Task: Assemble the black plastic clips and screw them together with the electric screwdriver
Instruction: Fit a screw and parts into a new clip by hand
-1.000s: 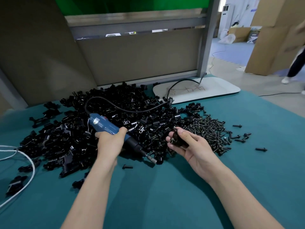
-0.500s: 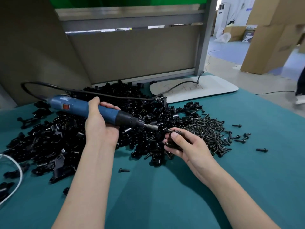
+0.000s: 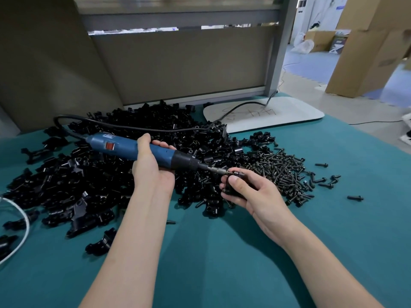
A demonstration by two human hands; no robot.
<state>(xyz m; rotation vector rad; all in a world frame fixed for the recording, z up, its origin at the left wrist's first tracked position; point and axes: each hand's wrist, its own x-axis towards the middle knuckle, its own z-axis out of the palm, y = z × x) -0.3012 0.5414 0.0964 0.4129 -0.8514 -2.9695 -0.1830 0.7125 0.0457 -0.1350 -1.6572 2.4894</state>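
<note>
My left hand (image 3: 151,170) grips the blue electric screwdriver (image 3: 124,148) round its body and holds it almost level, bit pointing right. The bit tip (image 3: 222,171) meets a screw on a black plastic clip (image 3: 233,185) that my right hand (image 3: 255,196) pinches between thumb and fingers above the green table. Most of that clip is hidden by my fingers. A big heap of black clips (image 3: 89,178) covers the table behind and left of my hands. A pile of dark screws (image 3: 282,172) lies just right of the heap.
The screwdriver's black cord (image 3: 133,127) loops over the heap to a white flat base (image 3: 266,114) at the back right. Loose screws (image 3: 354,198) are scattered right. A white cable (image 3: 22,218) curves at the left edge. Grey partition panels stand behind; cardboard boxes (image 3: 367,52) far right.
My left hand raised the screwdriver off the heap and swung it level, bringing the bit to the clip in my right hand. My right hand stayed in about the same place.
</note>
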